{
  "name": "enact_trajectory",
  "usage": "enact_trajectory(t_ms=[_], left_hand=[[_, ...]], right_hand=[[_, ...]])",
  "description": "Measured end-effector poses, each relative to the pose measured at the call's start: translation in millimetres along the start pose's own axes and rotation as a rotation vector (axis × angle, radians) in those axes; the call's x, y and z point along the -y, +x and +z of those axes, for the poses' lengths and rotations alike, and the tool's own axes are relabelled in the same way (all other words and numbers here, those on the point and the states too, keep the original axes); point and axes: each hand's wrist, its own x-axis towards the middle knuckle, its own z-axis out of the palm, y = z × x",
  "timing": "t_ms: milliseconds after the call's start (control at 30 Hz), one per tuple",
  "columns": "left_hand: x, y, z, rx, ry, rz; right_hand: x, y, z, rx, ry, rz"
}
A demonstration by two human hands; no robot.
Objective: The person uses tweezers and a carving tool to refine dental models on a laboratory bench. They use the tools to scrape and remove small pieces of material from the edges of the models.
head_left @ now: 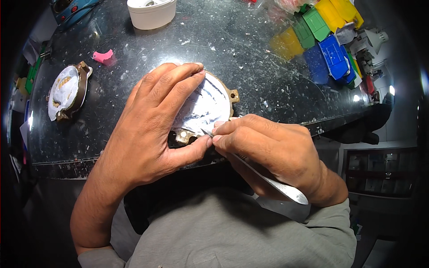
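Note:
A round brass-coloured flask half [233, 95] filled with white plaster [212, 100] lies at the front edge of the dark table. My left hand [154, 111] is closed round its left side, fingers over the far rim and thumb at the near edge. The plaster has dark grooves and scraped marks. My right hand [275, 145] pinches a slim metal knife [288, 191] close to its blade. The pointed tip touches or hovers just over the plaster's near edge, beside my left thumb; I cannot tell which. The knife's rounded handle end sticks out below my right palm.
A second plaster-filled flask half [67, 91] stands at the left, near a small pink piece [103, 56]. At the back are a white round tub [152, 15] and a blue device [73, 11]. Blue, green and yellow bins [333, 56] are at the far right. White specks dot the tabletop.

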Motion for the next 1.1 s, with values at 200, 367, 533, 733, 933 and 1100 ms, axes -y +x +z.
enact_trajectory(t_ms=[200, 367, 533, 733, 933, 1100], left_hand=[[-1, 2, 1, -0.022, -0.001, -0.005], [1, 1, 3, -0.032, -0.006, -0.005], [-1, 3, 3, -0.030, -0.015, -0.008], [-1, 1, 1, -0.030, -0.002, -0.003], [0, 1, 4, -0.033, 0.049, 0.012], [-2, 2, 5, -0.030, 0.095, 0.024]], right_hand=[[-1, 1, -4, 0.009, 0.019, 0.009], [-3, 4, -4, 0.011, 0.025, 0.002], [-18, -1, -1, -0.014, 0.026, -0.112], [-20, 0, -4, 0.012, -0.013, -0.111], [-32, -9, -2, -0.095, 0.256, -0.048], [-43, -7, 6, -0.114, 0.248, -0.136]])
